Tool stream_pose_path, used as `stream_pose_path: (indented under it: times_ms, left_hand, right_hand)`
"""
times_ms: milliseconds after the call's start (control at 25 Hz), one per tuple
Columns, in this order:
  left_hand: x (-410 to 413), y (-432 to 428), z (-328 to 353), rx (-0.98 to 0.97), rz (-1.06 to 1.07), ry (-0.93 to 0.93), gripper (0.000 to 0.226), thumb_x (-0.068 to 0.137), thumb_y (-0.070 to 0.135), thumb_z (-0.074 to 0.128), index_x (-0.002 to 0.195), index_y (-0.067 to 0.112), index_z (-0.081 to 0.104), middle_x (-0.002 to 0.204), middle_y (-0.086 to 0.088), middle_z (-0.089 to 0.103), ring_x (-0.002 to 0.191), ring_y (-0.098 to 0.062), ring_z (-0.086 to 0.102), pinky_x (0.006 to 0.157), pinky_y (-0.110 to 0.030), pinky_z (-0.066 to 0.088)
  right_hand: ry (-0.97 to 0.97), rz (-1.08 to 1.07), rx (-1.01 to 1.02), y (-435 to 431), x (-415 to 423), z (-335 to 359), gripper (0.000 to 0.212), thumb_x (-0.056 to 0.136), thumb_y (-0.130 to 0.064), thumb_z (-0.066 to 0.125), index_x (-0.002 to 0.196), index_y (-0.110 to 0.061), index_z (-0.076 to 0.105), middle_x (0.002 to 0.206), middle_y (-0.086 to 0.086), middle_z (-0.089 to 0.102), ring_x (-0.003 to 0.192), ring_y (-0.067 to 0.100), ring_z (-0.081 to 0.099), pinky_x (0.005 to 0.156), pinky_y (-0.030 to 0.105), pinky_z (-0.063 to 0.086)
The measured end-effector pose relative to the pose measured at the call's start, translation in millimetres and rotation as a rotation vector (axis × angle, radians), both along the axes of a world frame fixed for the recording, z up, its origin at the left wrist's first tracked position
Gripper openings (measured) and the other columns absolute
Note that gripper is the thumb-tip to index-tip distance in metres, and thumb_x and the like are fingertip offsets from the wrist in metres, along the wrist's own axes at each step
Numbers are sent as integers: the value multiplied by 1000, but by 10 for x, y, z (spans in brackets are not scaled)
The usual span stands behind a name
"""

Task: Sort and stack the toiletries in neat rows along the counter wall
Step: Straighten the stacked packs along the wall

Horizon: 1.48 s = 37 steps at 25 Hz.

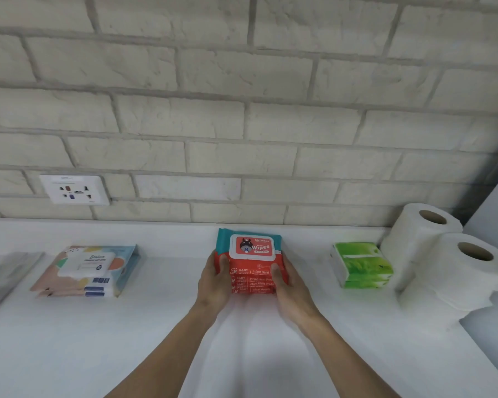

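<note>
Red wipes stack (252, 262) sits mid-counter (156, 340), far edge near brick wall (242, 139). Left hand (213, 282) & right hand (292, 291): each grip curled round stack's sides, thumbs on top. Pastel wipes packs (89, 271) lie to its left; green tissue packs (362, 265) & 2 toilet rolls (449, 254) to its right.

One head-worn wide-angle view looks forward and down, close over the counter (69, 354), facing the brick wall (242, 110).
</note>
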<state>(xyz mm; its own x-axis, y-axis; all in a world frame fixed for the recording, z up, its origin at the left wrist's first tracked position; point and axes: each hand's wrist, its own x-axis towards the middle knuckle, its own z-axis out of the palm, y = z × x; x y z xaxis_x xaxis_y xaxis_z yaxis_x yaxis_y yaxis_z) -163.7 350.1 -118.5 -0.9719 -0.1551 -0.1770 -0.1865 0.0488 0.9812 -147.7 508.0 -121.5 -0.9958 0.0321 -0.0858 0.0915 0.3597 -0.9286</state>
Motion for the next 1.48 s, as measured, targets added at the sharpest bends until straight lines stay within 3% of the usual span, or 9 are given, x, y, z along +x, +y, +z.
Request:
stream_pose_path:
  times_ms: [160, 480, 680, 880, 1040, 1120, 1200, 1280, 1480]
  left_hand:
    - [3, -303, 11, 16, 13, -4, 30, 101, 42, 32, 125, 30, 45, 110, 1, 66, 96, -17, 68, 88, -42, 56]
    - [-27, -853, 0, -20, 12, -12, 39, 101, 44, 31, 133, 26, 44, 110, 0, 66, 94, -15, 67, 82, -35, 57]
    - [-14, -946, 46, -12, -18, -27, 38, 102, 42, 30, 133, 25, 43, 105, 5, 65, 88, -9, 66, 66, -20, 53]
    - [19, -964, 116, 7, -4, -36, 48, 102, 40, 34, 147, 27, 27, 127, -1, 59, 95, -12, 63, 70, -22, 51]
    - [67, -994, 178, -22, 45, -59, 54, 101, 40, 36, 151, 28, 18, 148, -7, 41, 120, -23, 55, 82, -29, 46]
    - [90, -1033, 171, -78, 94, -29, 54, 100, 43, 38, 150, 29, 20, 149, -8, 37, 125, -26, 50, 95, -37, 47]
    - [127, -1053, 185, -164, 160, 23, 51, 98, 44, 41, 146, 30, 27, 148, -7, 37, 127, -27, 48, 100, -48, 47]
    - [204, -1025, 280, -205, 232, 112, 42, 97, 37, 45, 138, 28, 37, 141, -5, 43, 122, -25, 48, 97, -46, 48]
    - [442, -739, 641, -125, 236, 283, 20, 95, 22, 53, 115, 26, 51, 121, 3, 50, 103, -15, 54, 79, -35, 55]
  right_hand:
    - [-21, 32, 31, -289, -10, 48, 46, 95, -60, 30, 139, -47, 33, 125, -18, 57, 109, 3, 56, 101, 29, 44]
    - [-35, 60, 83, -831, -32, 42, 55, 94, -63, 27, 145, -42, 30, 134, -15, 56, 119, 9, 58, 104, 32, 44]
    - [-41, 40, 70, -928, -41, 48, 48, 94, -63, 27, 139, -48, 31, 125, -20, 56, 109, 1, 56, 100, 29, 44]
    - [-75, -24, -62, -921, -17, 26, 49, 89, -67, 38, 134, -48, 38, 125, -15, 61, 113, 7, 61, 103, 43, 49]
    - [-61, -69, -77, -904, 57, 173, 42, 97, -52, 41, 136, -37, 39, 115, -11, 60, 103, 3, 60, 97, 32, 52]
    - [-54, -77, -41, -866, 105, 225, 42, 98, -50, 40, 137, -36, 37, 119, -9, 58, 106, 4, 59, 94, 27, 50]
    - [-71, -107, -18, -796, 140, 232, 53, 97, -52, 41, 145, -32, 32, 136, -1, 53, 123, 14, 54, 100, 31, 46]
    - [-89, -139, -19, -719, 199, 260, 54, 98, -48, 44, 148, -30, 32, 142, 3, 49, 127, 18, 51, 97, 27, 43]
    - [-61, -192, -57, -435, 432, 346, 35, 100, -34, 49, 135, -30, 48, 131, 1, 55, 113, 15, 55, 86, 22, 40]
